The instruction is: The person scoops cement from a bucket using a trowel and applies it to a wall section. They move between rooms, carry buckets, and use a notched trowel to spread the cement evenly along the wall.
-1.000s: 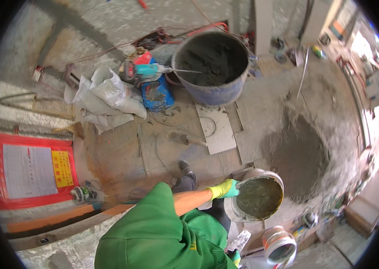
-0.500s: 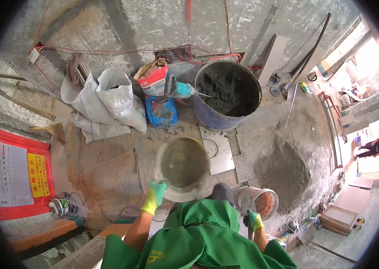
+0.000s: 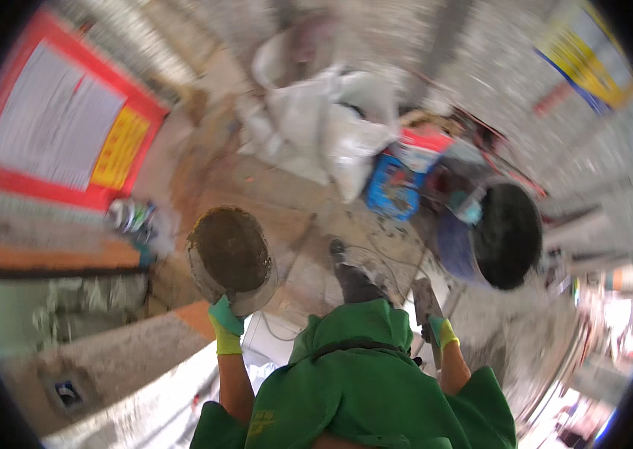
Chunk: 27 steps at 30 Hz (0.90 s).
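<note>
My left hand (image 3: 226,323), in a green and yellow glove, is closed on the near edge of a bucket (image 3: 255,293); whether it grips the rim or a handle I cannot tell. Wet grey-brown mortar (image 3: 228,251) shows inside the bucket, which is tilted. In its matching glove, my right hand (image 3: 442,331) is closed round the handle of a trowel (image 3: 425,298). The trowel's flat, mortar-smeared blade points away from me, apart from the bucket.
A large blue drum (image 3: 457,243) of dark mortar stands ahead right, near a blue bag (image 3: 393,191) and white sacks (image 3: 361,142). At left hangs a red-framed notice board (image 3: 54,112). A ledge (image 3: 137,350) runs along my left. Much is motion-blurred.
My view has swung left, so the drum and sacks now appear farther right. The bucket has gone left with my left hand. The trowel stays in my right hand.
</note>
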### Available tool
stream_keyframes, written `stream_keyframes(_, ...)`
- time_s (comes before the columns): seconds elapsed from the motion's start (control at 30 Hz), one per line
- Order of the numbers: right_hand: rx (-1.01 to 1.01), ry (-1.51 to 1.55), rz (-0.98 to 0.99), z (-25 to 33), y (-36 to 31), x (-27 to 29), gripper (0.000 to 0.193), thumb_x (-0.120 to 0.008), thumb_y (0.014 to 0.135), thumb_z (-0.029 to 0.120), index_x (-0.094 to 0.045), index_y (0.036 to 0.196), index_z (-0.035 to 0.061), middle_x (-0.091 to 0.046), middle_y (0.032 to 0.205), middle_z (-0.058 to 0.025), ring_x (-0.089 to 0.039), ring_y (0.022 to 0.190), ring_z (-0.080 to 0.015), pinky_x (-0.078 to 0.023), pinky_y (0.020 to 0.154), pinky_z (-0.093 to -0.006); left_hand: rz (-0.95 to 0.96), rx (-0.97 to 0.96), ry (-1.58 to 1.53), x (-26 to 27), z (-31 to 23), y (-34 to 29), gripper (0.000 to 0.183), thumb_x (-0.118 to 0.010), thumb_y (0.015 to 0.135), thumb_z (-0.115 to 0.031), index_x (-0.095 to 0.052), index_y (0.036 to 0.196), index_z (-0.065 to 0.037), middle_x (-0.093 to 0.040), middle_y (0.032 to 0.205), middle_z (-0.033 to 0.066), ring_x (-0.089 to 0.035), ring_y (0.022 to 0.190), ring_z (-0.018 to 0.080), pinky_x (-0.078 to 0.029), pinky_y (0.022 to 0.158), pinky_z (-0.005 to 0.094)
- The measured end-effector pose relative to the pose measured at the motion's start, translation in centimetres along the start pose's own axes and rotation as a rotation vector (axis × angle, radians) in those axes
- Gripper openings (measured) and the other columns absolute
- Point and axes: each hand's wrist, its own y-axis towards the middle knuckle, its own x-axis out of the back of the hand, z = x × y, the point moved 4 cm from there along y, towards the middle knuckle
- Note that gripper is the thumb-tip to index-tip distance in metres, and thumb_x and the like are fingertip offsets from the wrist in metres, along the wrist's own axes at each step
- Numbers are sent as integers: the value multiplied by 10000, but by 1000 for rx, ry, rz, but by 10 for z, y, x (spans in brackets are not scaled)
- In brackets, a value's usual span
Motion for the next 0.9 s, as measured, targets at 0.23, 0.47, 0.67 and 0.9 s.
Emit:
stream_keyframes(0.23,-37,-389,-5,162,25,-111,326,-570,851,336,-556,690,53,-543,586,-114,-518,456,-257,-409,432,-402,-469,1014,-950,18,90,-31,243,-552,847,-73,-618,1065,11,-651,1023,96,-632,882,210,-528,794,323)
stream_keyframes(0.47,160,-641,88,316,32,-261,339,-539,875,285,-612,731,-13,-590,607,-142,-549,451,-262,-428,441,-391,-804,1183,-1390,18,148,-34,222,-518,884,-141,-633,1027,-17,-646,998,90,-637,899,202,-542,731,315)
stream_keyframes(0.67,304,-767,21,375,36,-392,326,-524,882,251,-613,741,-28,-613,623,-139,-599,484,-277,-450,438,-410,-1033,1323,-1256,23,203,-17,135,-526,854,-177,-640,882,-110,-635,836,1,-603,680,136,-452,522,262)
stream_keyframes(0.9,313,-964,-26,389,21,-528,317,-525,863,229,-609,808,-72,-635,649,-172,-623,520,-308,-496,479,-435,-895,1292,-1380,54,274,97,223,-518,818,-19,-619,1016,-6,-624,971,70,-613,860,214,-519,774,369)
